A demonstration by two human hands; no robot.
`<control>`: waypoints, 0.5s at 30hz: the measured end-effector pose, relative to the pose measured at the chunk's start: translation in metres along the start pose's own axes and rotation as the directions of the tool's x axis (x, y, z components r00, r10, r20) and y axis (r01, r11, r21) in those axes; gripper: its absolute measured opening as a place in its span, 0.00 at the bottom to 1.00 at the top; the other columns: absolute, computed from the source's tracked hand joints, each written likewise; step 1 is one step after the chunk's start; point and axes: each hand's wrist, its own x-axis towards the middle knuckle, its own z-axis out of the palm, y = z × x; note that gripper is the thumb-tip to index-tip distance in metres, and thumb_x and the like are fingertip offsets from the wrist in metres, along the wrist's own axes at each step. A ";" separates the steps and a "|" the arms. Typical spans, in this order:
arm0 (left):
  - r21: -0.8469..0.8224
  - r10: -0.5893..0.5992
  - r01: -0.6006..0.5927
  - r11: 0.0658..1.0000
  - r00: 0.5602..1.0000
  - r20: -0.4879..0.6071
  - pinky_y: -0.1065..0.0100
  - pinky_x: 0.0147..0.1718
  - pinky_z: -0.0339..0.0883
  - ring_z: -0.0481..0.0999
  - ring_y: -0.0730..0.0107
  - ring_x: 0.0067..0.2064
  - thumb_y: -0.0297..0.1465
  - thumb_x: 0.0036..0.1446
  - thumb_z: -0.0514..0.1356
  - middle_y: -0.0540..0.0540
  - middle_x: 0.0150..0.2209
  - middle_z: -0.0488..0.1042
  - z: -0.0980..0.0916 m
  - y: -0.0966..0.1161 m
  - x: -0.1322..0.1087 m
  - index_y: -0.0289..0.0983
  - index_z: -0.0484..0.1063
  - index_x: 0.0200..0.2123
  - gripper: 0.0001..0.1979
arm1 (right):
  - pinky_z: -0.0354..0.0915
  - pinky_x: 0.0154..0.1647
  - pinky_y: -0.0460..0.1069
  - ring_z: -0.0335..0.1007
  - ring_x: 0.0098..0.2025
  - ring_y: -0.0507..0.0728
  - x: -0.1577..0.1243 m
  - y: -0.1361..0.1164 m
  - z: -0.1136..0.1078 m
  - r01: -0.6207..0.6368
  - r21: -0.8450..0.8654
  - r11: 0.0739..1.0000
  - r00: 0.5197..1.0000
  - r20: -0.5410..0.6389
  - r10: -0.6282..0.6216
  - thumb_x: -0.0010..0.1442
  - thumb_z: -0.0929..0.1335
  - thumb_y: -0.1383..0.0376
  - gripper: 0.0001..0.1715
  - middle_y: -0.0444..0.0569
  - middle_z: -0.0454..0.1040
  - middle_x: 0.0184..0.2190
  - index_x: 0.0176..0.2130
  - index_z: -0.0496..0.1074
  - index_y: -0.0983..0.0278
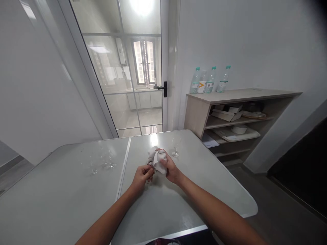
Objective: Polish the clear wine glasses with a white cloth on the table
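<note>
A crumpled white cloth (159, 162) is held up over the table in front of me. My right hand (171, 167) wraps round the cloth's right side. At its lower left, my left hand (143, 175) is closed in a pinch; a small clear glass part seems to show beneath the fingers, but most of that object is hidden by the cloth and hand. Just beyond my right hand a clear stemmed glass (175, 152) stands upright. Several more clear glasses (94, 166) stand in a group on the left part of the table.
The pale table (204, 183) has a metal seam left of my hands. Behind it at the right, a wooden shelf unit (198, 110) bears bottles (209, 81) on top and trays and boxes inside. A glass door (165, 112) stands beyond the table.
</note>
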 end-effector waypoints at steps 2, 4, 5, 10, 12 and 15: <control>-0.030 -0.022 0.022 0.999 1.000 0.009 0.73 0.21 0.58 0.64 0.76 0.19 0.50 0.60 0.61 0.52 0.18 0.66 0.002 0.000 0.001 0.35 0.67 0.24 0.25 | 0.67 0.35 0.47 0.71 0.36 0.55 -0.001 0.002 0.000 0.049 -0.154 0.987 0.999 -0.010 -0.051 0.51 0.78 0.60 0.34 0.44 0.73 0.39 0.53 0.64 0.55; 0.003 -0.015 0.015 1.000 1.000 0.007 0.72 0.21 0.58 0.64 0.75 0.19 0.51 0.61 0.60 0.52 0.18 0.66 0.004 0.001 0.001 0.35 0.67 0.24 0.25 | 0.66 0.34 0.47 0.70 0.35 0.54 -0.001 0.006 -0.002 0.104 -0.330 0.938 0.991 -0.047 -0.126 0.49 0.79 0.62 0.35 0.43 0.72 0.38 0.52 0.65 0.55; 0.038 -0.004 0.004 0.999 1.000 0.007 0.72 0.21 0.57 0.65 0.75 0.19 0.51 0.62 0.59 0.52 0.18 0.66 0.005 0.003 0.000 0.35 0.67 0.24 0.26 | 0.66 0.34 0.47 0.69 0.35 0.54 0.000 0.007 -0.004 0.137 -0.427 0.894 0.982 -0.062 -0.180 0.49 0.78 0.63 0.33 0.43 0.72 0.38 0.51 0.66 0.56; 0.394 0.141 -0.124 0.911 0.990 -0.016 0.72 0.24 0.53 0.63 0.75 0.23 0.41 0.65 0.58 0.52 0.20 0.67 0.006 0.009 -0.008 0.34 0.69 0.25 0.20 | 0.64 0.42 0.51 0.69 0.38 0.58 0.004 0.004 -0.014 0.299 -0.852 0.429 0.914 0.127 -0.385 0.47 0.74 0.69 0.16 0.45 0.74 0.35 0.39 0.74 0.60; 0.572 0.242 -0.196 0.796 0.970 -0.004 0.71 0.26 0.53 0.64 0.74 0.24 0.36 0.65 0.58 0.51 0.22 0.69 0.006 0.008 -0.011 0.34 0.70 0.26 0.16 | 0.62 0.41 0.51 0.67 0.37 0.59 0.005 0.001 -0.014 0.311 -0.912 0.267 0.922 0.222 -0.317 0.49 0.73 0.69 0.08 0.46 0.73 0.31 0.33 0.75 0.60; 0.765 0.340 -0.254 0.592 0.939 0.049 0.69 0.28 0.54 0.67 0.71 0.25 0.32 0.65 0.57 0.48 0.24 0.72 0.007 0.004 -0.015 0.36 0.69 0.27 0.13 | 0.56 0.35 0.50 0.63 0.32 0.57 0.006 0.000 -0.011 0.205 -0.964 0.167 0.958 0.163 -0.235 0.51 0.71 0.69 0.05 0.46 0.70 0.27 0.26 0.72 0.60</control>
